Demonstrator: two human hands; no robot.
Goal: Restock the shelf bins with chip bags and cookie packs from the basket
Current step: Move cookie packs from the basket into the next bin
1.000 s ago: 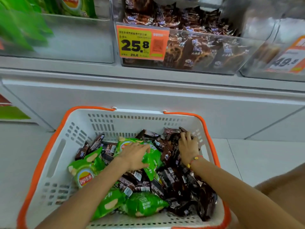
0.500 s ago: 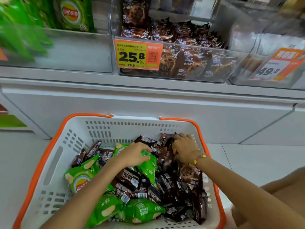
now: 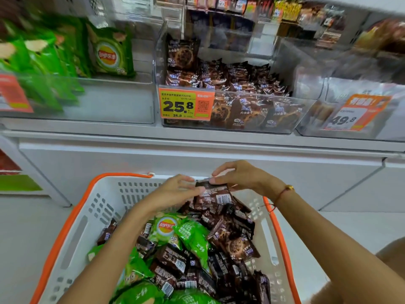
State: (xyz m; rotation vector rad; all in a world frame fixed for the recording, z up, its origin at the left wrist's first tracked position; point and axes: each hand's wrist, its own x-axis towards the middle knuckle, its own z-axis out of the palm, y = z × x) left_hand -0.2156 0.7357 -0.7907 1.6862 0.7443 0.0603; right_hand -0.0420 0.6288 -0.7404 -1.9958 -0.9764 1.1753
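Observation:
A white basket with an orange rim [image 3: 72, 220] sits on the floor, full of green chip bags [image 3: 168, 229] and brown cookie packs [image 3: 236, 244]. Both hands are raised over the basket's far edge with a bunch of brown cookie packs [image 3: 215, 195] between them. My left hand [image 3: 175, 190] holds the bunch from the left. My right hand [image 3: 238, 175] grips its top from the right. Above, a clear bin [image 3: 232, 110] with a 25.8 price tag holds the same cookie packs. The bin to its left [image 3: 87, 102] holds green chip bags.
A third clear bin [image 3: 350, 115] with a 49.8 tag stands at the right. A white cabinet front [image 3: 197, 163] runs below the shelf, just behind the basket. Higher shelves hold other snacks. My knee shows at the lower right.
Both hands have risen out of the basket with a bunch of cookie packs, toward the shelf. My view has tilted upward, showing more of the bins.

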